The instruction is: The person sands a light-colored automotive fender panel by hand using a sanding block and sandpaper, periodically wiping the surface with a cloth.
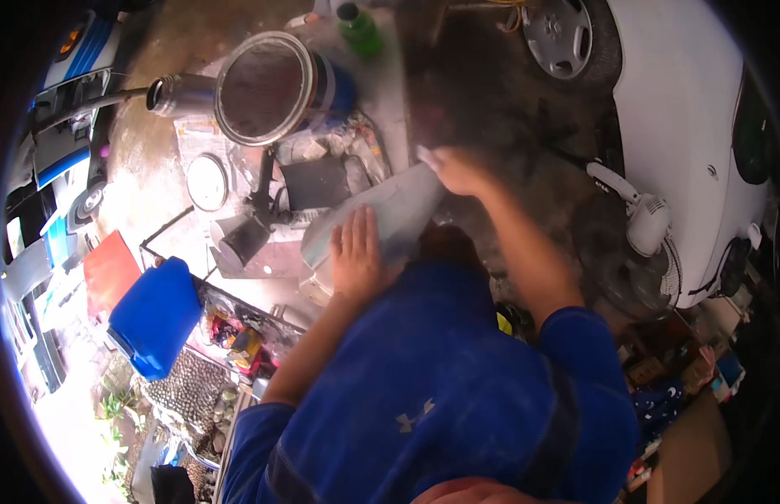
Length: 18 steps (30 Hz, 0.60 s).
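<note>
A pale grey, smooth curved panel [398, 206] lies in front of me, near the edge of the cluttered table. My left hand [355, 252] rests flat on its left part, fingers stretched out. At the panel's far right end, my right hand [461, 170] is closed around a small white piece [427, 157], possibly folded sandpaper; its kind is too small to tell. Just beyond the panel is a dark flat block [313, 183] among crumpled wrapping. A large open can [268, 88] with a metal rim stands farther off.
On the table are a metal cup [241, 239], a round white lid [207, 182], a steel canister [181, 96] and a green bottle [359, 30]. A blue plastic container [157, 317] is at the left. A white car [676, 126] and a white fan [648, 223] stand right.
</note>
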Tool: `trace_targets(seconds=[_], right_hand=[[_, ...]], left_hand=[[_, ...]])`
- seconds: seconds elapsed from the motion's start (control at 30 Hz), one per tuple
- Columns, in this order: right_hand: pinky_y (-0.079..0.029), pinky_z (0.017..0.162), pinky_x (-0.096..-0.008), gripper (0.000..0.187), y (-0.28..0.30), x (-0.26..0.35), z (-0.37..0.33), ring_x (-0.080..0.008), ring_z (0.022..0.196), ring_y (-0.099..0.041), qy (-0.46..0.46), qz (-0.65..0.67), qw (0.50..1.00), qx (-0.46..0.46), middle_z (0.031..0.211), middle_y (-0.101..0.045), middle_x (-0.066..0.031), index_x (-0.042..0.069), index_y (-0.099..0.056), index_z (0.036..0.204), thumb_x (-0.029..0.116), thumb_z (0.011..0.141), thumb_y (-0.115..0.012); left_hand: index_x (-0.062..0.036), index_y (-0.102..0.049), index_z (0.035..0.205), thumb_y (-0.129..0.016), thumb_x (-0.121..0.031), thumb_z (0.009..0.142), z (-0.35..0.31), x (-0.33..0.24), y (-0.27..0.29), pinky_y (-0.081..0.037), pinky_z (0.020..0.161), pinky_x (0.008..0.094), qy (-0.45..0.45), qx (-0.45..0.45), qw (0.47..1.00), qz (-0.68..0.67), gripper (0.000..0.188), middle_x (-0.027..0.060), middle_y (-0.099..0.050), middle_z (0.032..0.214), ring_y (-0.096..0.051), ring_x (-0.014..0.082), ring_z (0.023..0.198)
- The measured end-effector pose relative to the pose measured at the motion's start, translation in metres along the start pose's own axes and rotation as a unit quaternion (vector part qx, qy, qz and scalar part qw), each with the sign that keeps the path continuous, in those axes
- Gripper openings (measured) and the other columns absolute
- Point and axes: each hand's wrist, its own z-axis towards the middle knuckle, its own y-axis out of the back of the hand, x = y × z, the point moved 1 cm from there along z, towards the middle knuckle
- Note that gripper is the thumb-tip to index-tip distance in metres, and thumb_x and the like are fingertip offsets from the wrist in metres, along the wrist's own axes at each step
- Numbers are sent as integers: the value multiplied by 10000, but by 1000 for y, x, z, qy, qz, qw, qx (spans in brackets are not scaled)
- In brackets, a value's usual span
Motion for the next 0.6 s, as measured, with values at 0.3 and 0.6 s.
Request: trace_targets(seconds=[0.3, 0.6], right_hand=[[-483, 1034, -472, 628, 17, -2, 9, -439, 1146, -668, 126, 4, 992, 25, 1196, -717, -269, -9, -731, 1179, 528, 1111, -413], [-443, 958, -594, 297, -76, 18, -67, -431, 1146, -588, 174, -105, 929, -310, 1361, -666, -164, 65, -755, 1124, 273, 1030, -565]], left_hand=[[14, -281, 1622, -813, -601, 760, -1, 2, 2, -255, 1236, 568, 11, -6, 1000, 7, 1185, 206, -416, 1617, -381, 357, 1517], [6, -273, 1627, -826, -601, 749, -6, -2, 0, -246, 1242, 567, 9, -9, 1000, 1, 1202, 197, -420, 1618, -380, 352, 1520]])
